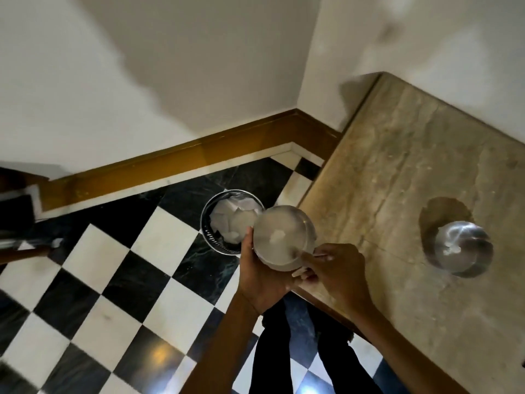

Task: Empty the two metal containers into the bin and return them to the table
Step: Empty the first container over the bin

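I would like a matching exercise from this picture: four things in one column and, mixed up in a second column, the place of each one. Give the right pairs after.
Things:
1. bin
2. held container
3. second container
4. white paper

Places:
A. standing on the table
B. between the left hand and right hand
C. inside the bin
D. on the checkered floor, beside the table

Pairs: 1-D, 2-B, 3-A, 4-C

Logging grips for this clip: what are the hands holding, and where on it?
One metal container, gripped at its sides: left hand on the left wall, right hand at the lower right rim.
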